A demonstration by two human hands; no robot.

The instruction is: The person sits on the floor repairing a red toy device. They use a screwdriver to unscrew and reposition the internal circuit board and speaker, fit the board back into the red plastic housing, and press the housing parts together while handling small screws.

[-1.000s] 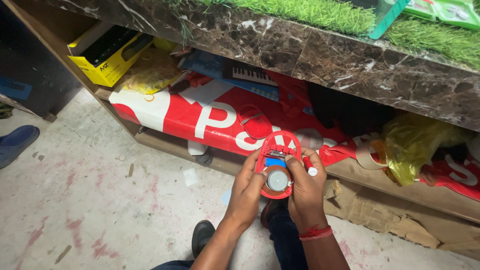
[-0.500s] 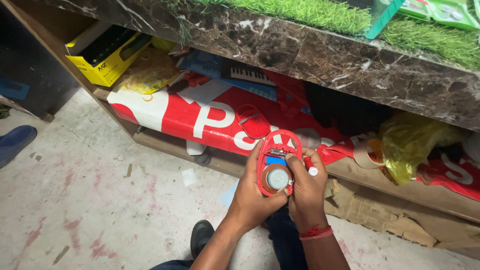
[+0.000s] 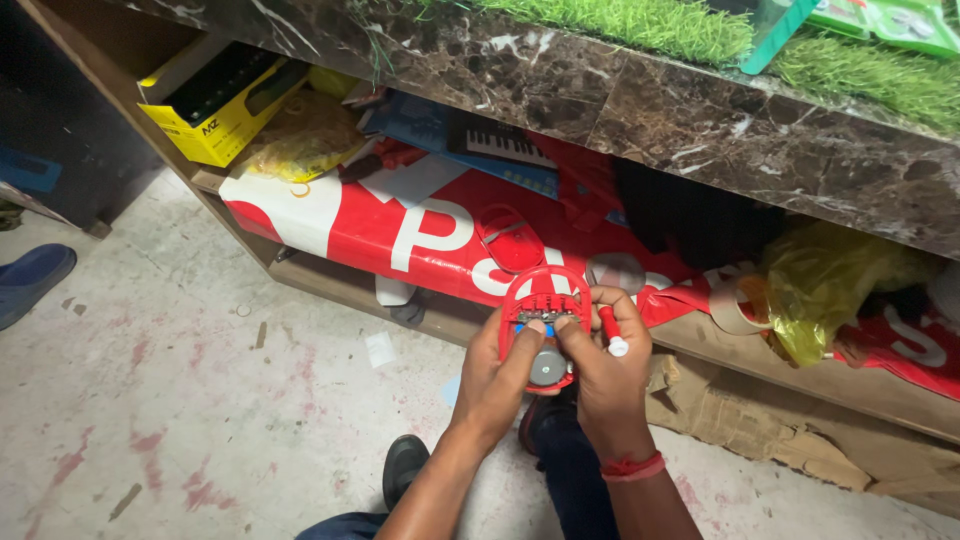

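Both my hands hold a small red plastic device shell [image 3: 543, 296], opened up, with a grey round motor [image 3: 546, 368] and a small circuit board inside. My left hand [image 3: 492, 385] cups it from the left, thumb pressing near the middle. My right hand [image 3: 603, 372] grips its right side and also pinches a red-and-white screwdriver [image 3: 610, 330] against the palm. A red thread band sits on my right wrist. A matching red oval cover [image 3: 508, 240] lies on the red banner just above.
A dark marble counter [image 3: 620, 110] topped with green turf overhangs a low shelf stuffed with a red-and-white banner [image 3: 400, 235], yellow box [image 3: 205, 110], toy keyboard [image 3: 500, 145], yellow plastic bag [image 3: 830, 285], tape roll [image 3: 735, 305]. Cardboard [image 3: 760, 410] lies below. Blue shoe [image 3: 30, 280] at left.
My fingers have shifted on the red shell: the left thumb now presses over its middle and the right fingers have moved in. The view has drifted slightly.
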